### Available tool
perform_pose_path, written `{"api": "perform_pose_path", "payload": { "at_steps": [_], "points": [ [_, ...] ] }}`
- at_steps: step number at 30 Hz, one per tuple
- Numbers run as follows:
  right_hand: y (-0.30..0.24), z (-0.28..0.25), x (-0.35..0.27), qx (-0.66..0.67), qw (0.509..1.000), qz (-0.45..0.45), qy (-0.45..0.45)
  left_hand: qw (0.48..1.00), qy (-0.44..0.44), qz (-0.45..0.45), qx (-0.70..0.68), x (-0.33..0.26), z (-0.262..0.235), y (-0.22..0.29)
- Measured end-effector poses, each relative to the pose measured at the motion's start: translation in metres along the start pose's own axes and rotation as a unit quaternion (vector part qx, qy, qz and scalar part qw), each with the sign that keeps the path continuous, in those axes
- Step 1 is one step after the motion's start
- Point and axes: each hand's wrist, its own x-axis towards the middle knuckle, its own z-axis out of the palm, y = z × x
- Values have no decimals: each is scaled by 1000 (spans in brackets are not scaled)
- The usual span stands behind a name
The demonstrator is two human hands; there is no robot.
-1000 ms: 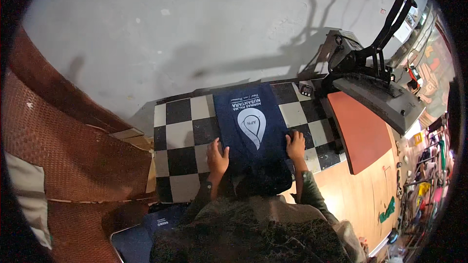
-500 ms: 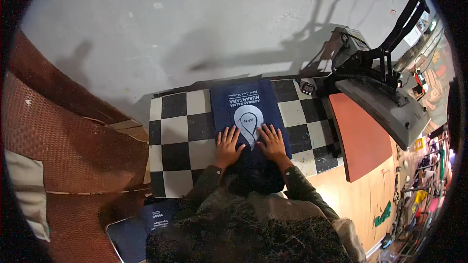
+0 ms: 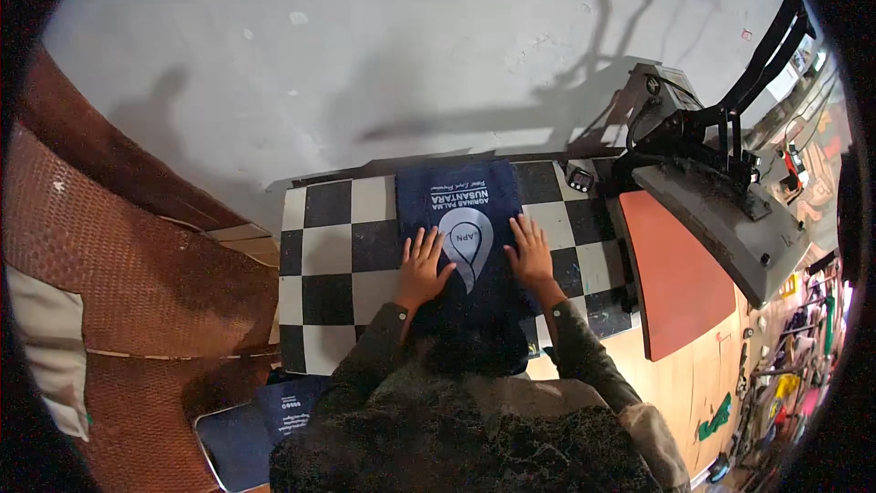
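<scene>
Outward from the white print (image 3: 470, 251), the right hand (image 3: 532, 256) has shifted to the right edge of the navy cloth (image 3: 465, 306), fingers spread; the left hand (image 3: 422, 274) lies flat near the left edge, fingers slightly parted. Laid on the checkered table (image 3: 327, 251), the cloth looks light and limp, best held by both side edges. Its long axis runs toward the wall (image 3: 301, 55), the print's tip pointing away from it.

A dark-blue cloth (image 3: 479, 310) (white teardrop emblem (image 3: 465, 239) and upside-down lettering (image 3: 460, 196) showing on top) lies spread out on the black-and-white checkered bench (image 3: 327, 251), reaching its far edge.
</scene>
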Motion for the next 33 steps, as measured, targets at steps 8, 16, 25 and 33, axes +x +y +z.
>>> {"api": "perform_pose_path", "payload": {
  "at_steps": [8, 16, 25, 33],
  "points": [
    [8, 40, 24, 29, 999, -8, -22, 999, -29, -29, 30, 15, 6, -29],
    [12, 32, 41, 13, 1000, -8, -18, 998, -33, -55, -8, 31, -9, -37],
    [5, 43, 108, -5, 998, -46, 32, 997, 21, -14, 68, 80, 8, -64],
    [14, 60, 109, -27, 999, -28, -2, 997, 7, -46, 62, 78, 16, -64]
  ]
}}
